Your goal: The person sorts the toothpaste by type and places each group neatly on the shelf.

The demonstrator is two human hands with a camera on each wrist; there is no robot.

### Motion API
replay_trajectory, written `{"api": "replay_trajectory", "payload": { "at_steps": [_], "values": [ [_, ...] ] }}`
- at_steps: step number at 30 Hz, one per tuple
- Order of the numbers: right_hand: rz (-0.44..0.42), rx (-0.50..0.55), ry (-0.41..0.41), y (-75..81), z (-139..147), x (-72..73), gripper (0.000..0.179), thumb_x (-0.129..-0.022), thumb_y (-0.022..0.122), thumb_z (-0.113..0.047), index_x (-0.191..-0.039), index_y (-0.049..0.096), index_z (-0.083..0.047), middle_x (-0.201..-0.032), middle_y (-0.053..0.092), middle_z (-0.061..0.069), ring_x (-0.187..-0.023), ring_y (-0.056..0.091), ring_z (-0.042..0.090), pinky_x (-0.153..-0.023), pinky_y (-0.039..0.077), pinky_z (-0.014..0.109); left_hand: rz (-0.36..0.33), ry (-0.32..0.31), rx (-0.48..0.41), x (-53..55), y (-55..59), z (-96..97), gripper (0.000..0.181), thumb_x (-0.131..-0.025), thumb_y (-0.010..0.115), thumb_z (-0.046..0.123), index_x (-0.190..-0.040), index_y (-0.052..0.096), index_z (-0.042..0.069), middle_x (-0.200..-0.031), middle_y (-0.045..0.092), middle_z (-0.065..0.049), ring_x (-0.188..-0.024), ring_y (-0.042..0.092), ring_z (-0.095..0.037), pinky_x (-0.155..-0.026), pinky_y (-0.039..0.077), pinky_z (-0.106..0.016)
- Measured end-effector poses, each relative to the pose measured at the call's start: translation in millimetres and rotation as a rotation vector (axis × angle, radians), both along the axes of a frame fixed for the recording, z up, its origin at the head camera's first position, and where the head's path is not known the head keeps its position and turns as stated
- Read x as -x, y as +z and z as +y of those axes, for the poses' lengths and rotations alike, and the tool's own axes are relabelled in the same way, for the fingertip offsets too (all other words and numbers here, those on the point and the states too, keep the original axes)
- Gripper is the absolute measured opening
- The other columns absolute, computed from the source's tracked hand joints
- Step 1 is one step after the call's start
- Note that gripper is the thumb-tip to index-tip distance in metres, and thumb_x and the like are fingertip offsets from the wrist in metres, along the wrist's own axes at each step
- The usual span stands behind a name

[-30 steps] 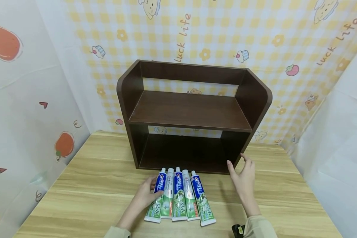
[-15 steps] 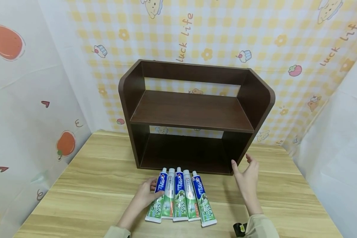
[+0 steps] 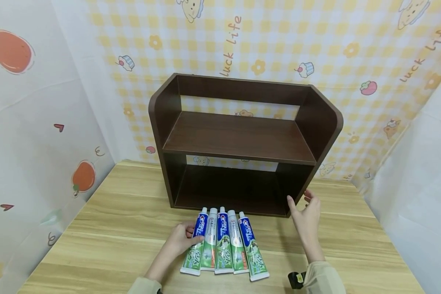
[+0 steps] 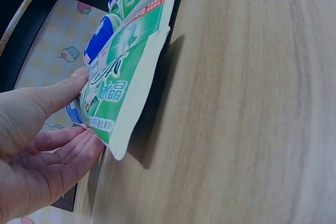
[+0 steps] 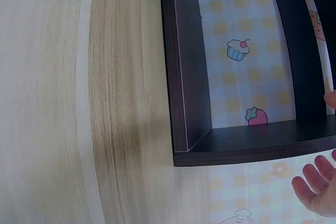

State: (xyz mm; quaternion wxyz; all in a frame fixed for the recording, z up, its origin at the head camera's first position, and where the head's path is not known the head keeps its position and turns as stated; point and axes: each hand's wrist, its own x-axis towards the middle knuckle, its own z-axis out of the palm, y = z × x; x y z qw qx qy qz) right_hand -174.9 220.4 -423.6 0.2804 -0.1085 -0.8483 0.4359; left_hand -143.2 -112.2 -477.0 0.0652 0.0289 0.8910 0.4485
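On grained wood, flat-ended tubes

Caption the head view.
Left hand on the leftmost toothpaste tube of five, right hand at the side of a dark shelf.

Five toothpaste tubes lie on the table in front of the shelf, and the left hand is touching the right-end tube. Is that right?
Not quite: the left hand is touching the left-end tube, as the head view shows. Five toothpaste tubes do lie on the table in front of the shelf.
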Motion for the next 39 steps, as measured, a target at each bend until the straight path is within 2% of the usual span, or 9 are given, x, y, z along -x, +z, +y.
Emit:
{"api": "replay_trajectory", "payload": {
  "at_steps": [4,9,18,20,22,24,26,32,39],
  "values": [
    [-0.009,0.016,0.005,-0.1,0.5,2.6,0.060,-0.081,0.067,-0.016,-0.126,0.036,0.008,-0.121,0.043,0.026,-0.108,0.043,0.038,-0.093,0.038,0.047,-0.007,-0.003,-0.007,0.0,-2.0,-1.7,0.049,-0.071,0.076,0.020,-0.107,0.059,-0.007,-0.084,0.062,-0.008,-0.073,0.055,-0.013,-0.063,0.050,-0.021],
    [-0.009,0.039,0.013,-0.6,1.2,6.2,0.058,-0.081,0.067,-0.015,-0.126,0.036,0.008,-0.120,0.044,0.026,-0.107,0.045,0.039,-0.091,0.040,0.048,-0.036,0.018,0.008,0.2,-3.7,-3.8,0.044,-0.071,0.077,0.024,-0.100,0.061,-0.005,-0.083,0.060,-0.008,-0.075,0.054,-0.014,-0.064,0.049,-0.024],
    [-0.028,0.060,-0.002,1.9,-0.3,11.5,0.059,-0.082,0.065,-0.015,-0.126,0.035,0.010,-0.116,0.046,0.028,-0.100,0.049,0.040,-0.084,0.046,0.045,-0.075,0.020,0.025,0.9,-3.2,-5.5,0.044,-0.072,0.076,0.028,-0.098,0.060,-0.004,-0.083,0.060,-0.008,-0.074,0.055,-0.016,-0.064,0.050,-0.027],
    [-0.033,0.060,-0.012,1.5,-0.5,12.9,0.058,-0.082,0.065,-0.015,-0.125,0.036,0.009,-0.115,0.046,0.027,-0.100,0.050,0.039,-0.081,0.047,0.038,-0.075,0.024,0.020,0.8,-3.9,-5.4,0.044,-0.072,0.076,0.027,-0.098,0.060,-0.004,-0.082,0.059,-0.008,-0.074,0.054,-0.016,-0.064,0.049,-0.026],
    [-0.034,0.067,-0.018,0.8,-0.6,14.2,0.057,-0.082,0.065,-0.016,-0.124,0.037,0.009,-0.115,0.047,0.026,-0.101,0.050,0.038,-0.077,0.047,0.022,-0.074,0.026,0.017,0.8,-4.8,-5.5,0.043,-0.072,0.076,0.027,-0.098,0.060,-0.004,-0.082,0.059,-0.008,-0.074,0.054,-0.015,-0.063,0.049,-0.026],
    [-0.033,0.072,-0.025,-0.1,-1.0,15.8,0.055,-0.082,0.065,-0.016,-0.123,0.038,0.008,-0.115,0.047,0.025,-0.101,0.050,0.036,-0.071,0.040,0.009,-0.070,0.025,0.021,1.0,-5.0,-5.7,0.042,-0.072,0.076,0.027,-0.097,0.060,-0.003,-0.082,0.059,-0.008,-0.073,0.054,-0.015,-0.063,0.049,-0.026],
    [-0.028,0.081,-0.032,-1.1,-0.7,17.1,0.055,-0.081,0.066,-0.016,-0.122,0.039,0.008,-0.114,0.047,0.025,-0.101,0.049,0.036,-0.066,0.033,0.002,-0.069,0.020,0.028,0.8,-4.4,-5.6,0.041,-0.072,0.076,0.027,-0.096,0.060,-0.003,-0.081,0.058,-0.008,-0.073,0.053,-0.015,-0.063,0.048,-0.026],
    [-0.013,0.150,-0.042,-4.1,-0.9,23.0,0.054,-0.081,0.066,-0.014,-0.123,0.040,0.007,-0.116,0.047,0.024,-0.102,0.048,0.032,-0.071,0.035,0.011,-0.076,-0.002,0.034,1.6,-0.1,-5.3,0.038,-0.073,0.075,0.026,-0.093,0.060,-0.002,-0.078,0.058,-0.006,-0.069,0.052,-0.014,-0.059,0.047,-0.023],
    [0.035,0.220,-0.082,-10.7,-0.8,26.7,0.051,-0.080,0.067,-0.013,-0.120,0.044,0.007,-0.114,0.048,0.021,-0.099,0.047,0.024,-0.068,0.035,0.006,-0.090,-0.015,0.029,1.4,-0.8,-5.7,0.037,-0.072,0.075,0.026,-0.090,0.060,-0.002,-0.075,0.056,-0.005,-0.067,0.050,-0.013,-0.057,0.045,-0.021]
  ]
}}
